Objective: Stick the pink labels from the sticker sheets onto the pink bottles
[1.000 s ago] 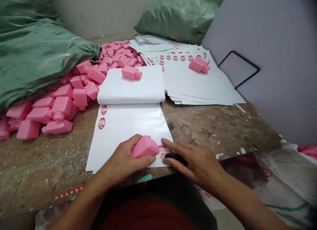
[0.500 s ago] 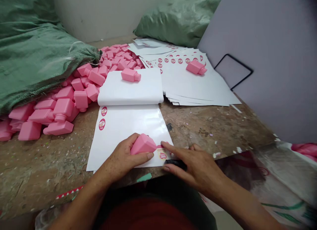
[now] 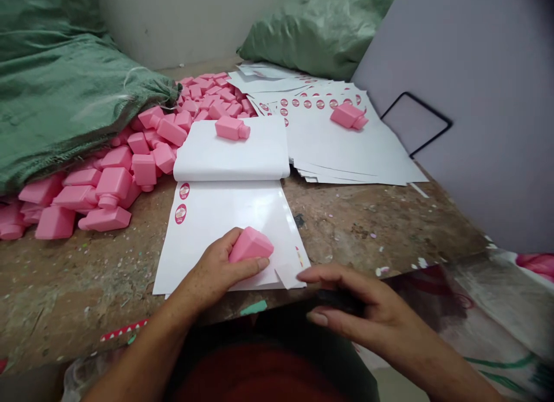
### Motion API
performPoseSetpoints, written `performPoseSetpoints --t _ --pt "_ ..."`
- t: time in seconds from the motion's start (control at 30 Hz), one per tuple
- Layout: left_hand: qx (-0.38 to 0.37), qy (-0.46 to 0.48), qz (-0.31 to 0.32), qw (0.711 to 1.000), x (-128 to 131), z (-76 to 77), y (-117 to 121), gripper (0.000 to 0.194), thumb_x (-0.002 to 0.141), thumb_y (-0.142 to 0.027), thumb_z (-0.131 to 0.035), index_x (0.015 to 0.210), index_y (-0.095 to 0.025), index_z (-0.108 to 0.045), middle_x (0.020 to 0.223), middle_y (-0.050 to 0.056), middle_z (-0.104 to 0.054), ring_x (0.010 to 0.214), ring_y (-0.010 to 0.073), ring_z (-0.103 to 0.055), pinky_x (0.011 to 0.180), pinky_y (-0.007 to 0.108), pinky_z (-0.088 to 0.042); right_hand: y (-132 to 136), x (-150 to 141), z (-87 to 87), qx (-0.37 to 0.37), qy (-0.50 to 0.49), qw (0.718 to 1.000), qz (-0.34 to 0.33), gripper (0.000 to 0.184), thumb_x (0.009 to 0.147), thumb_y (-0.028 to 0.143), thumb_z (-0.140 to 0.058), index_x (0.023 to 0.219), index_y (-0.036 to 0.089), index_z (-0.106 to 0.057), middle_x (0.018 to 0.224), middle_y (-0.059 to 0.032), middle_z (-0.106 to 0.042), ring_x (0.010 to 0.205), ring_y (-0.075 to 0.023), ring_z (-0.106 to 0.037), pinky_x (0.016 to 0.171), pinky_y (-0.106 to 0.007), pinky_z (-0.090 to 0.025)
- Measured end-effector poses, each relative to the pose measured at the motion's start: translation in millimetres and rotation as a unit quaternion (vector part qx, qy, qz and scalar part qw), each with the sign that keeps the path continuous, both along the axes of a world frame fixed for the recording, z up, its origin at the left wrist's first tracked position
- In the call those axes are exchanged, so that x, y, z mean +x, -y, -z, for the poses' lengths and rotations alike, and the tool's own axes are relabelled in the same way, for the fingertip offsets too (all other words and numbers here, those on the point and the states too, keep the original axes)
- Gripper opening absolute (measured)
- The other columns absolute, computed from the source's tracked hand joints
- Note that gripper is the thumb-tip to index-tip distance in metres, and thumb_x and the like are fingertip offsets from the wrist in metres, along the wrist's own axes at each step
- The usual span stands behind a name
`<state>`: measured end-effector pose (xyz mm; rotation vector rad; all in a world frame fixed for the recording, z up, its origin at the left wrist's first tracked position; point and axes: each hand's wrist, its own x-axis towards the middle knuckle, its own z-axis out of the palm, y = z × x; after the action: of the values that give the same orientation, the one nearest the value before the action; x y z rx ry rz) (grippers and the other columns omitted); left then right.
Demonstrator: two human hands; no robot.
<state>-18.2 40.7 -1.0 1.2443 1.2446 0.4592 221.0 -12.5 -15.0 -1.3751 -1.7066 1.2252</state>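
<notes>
My left hand [image 3: 216,269] is closed around a pink plastic bottle [image 3: 251,245], its flat base end toward the right. It rests over a white sheet of labels [image 3: 216,217] near the table's front edge. To the right, my right hand [image 3: 359,304] holds a slim black tool [image 3: 340,301] in its curled fingers; the tool's kind is not clear. My right index fingertip is beside a pale flap [image 3: 289,275] at the sheet's near right corner. Two round red-and-white labels [image 3: 180,213] show on the sheet's left side.
A heap of pink bottles [image 3: 116,183] spreads at left beneath a green sack [image 3: 78,96]. One bottle [image 3: 232,127] lies on the folded-back sheet, another bottle [image 3: 347,115] on stacked label sheets [image 3: 346,154]. A black metal bracket [image 3: 450,124] juts from the right panel.
My right hand has moved right and toward me, carrying the black tool from the sheet's corner. The printed label there no longer shows; a pale flap does. My left hand still grips the bottle.
</notes>
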Motion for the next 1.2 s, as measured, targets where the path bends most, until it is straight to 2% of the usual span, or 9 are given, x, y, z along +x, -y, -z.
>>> performPoseSetpoints --t 0.1,0.23,0.37,0.53,0.6,0.67,0.83,1.0,1.2 --pt "0.012 -0.007 -0.005 1.0 0 1.6 -1 0.034 0.078 -0.048 -0.069 0.093 -0.02 -0.058 0.084 -0.003 -0.055 0.077 0.0152 -0.048 0.069 0.027 -0.038 2 -2 -3.7 0.029 -0.062 0.996 0.055 0.008 0.079 0.027 -0.072 0.086 0.03 -0.073 0.077 0.001 -0.068 0.071 -0.0179 -0.065 0.064 -0.028 -0.054" --pt "0.032 0.007 -0.032 0.999 1 5.2 0 0.032 0.079 -0.046 -0.069 0.093 -0.02 -0.058 0.083 -0.003 -0.055 0.076 0.0146 -0.048 0.069 0.026 -0.038 -4 -8 2.3 0.049 -0.097 0.985 0.133 0.005 0.078 0.027 -0.073 0.076 0.025 -0.069 0.096 -0.0018 -0.067 0.091 -0.0195 -0.063 0.075 -0.028 -0.052" --pt "0.011 0.101 -0.106 0.989 4 3.2 11 0.038 0.077 -0.041 -0.073 0.105 -0.021 -0.057 0.095 0.0 -0.062 0.087 0.0159 -0.056 0.076 0.027 -0.042 -8 -23 6.5 0.018 -0.118 0.982 0.15 0.009 0.081 0.032 -0.072 0.08 0.025 -0.066 0.08 0.0015 -0.064 0.075 -0.0153 -0.06 0.065 -0.024 -0.049" --pt "-0.106 0.259 -0.18 0.943 11 -2.7 35 0.067 0.074 -0.035 -0.078 0.132 -0.029 -0.043 0.111 0.005 -0.066 0.091 0.0183 -0.064 0.076 0.03 -0.051 -6 -42 2.3 0.01 -0.137 0.979 0.149 0.024 0.081 0.035 -0.074 0.102 0.029 -0.065 0.085 0.0019 -0.065 0.078 -0.0165 -0.063 0.066 -0.025 -0.052" --pt "-0.131 0.315 -0.198 0.919 13 -1.1 42 0.065 0.076 -0.033 -0.076 0.132 -0.028 -0.044 0.113 0.006 -0.066 0.092 0.0178 -0.065 0.078 0.03 -0.052 -5 -49 -0.3 -0.013 -0.167 0.975 0.148 0.034 0.082 0.037 -0.073 0.113 0.031 -0.06 0.087 0.0012 -0.067 0.078 -0.0175 -0.066 0.064 -0.027 -0.055" --pt "-0.144 0.358 -0.218 0.897 15 1.6 46 0.06 0.077 -0.031 -0.075 0.129 -0.025 -0.046 0.112 0.006 -0.066 0.095 0.017 -0.065 0.083 0.03 -0.052 -3 -56 -3.7 -0.016 -0.181 0.972 0.152 0.032 0.083 0.038 -0.072 0.112 0.03 -0.059 0.086 0.0002 -0.068 0.076 -0.0174 -0.067 0.061 -0.026 -0.056" --pt "-0.145 0.406 -0.264 0.863 21 3.3 50 0.047 0.086 -0.047 -0.066 0.122 -0.021 -0.05 0.102 0.006 -0.065 0.089 0.0157 -0.064 0.08 0.028 -0.053 -1 -71 -14.4 0.067 -0.127 0.976 0.161 0.02 0.084 0.034 -0.068 0.102 0.028 -0.061 0.088 -0.0011 -0.069 0.08 -0.0178 -0.069 0.064 -0.026 -0.056" --pt "-0.131 0.411 -0.27 0.861 25 2.5 54 0.042 0.096 -0.052 -0.045 0.124 -0.022 -0.049 0.105 0.007 -0.064 0.086 0.0181 -0.065 0.075 0.032 -0.054 -3 -76 -16.6 0.14 -0.076 0.975 0.153 0.019 0.088 0.026 -0.062 0.105 0.032 -0.059 0.091 0.0031 -0.07 0.085 -0.0141 -0.07 0.07 -0.023 -0.055" --pt "-0.108 0.404 -0.266 0.869 27 4.3 55 0.042 0.097 -0.054 -0.041 0.125 -0.023 -0.048 0.111 0.008 -0.064 0.098 0.0207 -0.065 0.088 0.036 -0.051 -5 -78 -16.0 0.115 -0.068 0.979 0.154 0.018 0.089 0.029 -0.061 0.107 0.031 -0.058 0.09 0.0026 -0.069 0.081 -0.0156 -0.068 0.07 -0.028 -0.055"
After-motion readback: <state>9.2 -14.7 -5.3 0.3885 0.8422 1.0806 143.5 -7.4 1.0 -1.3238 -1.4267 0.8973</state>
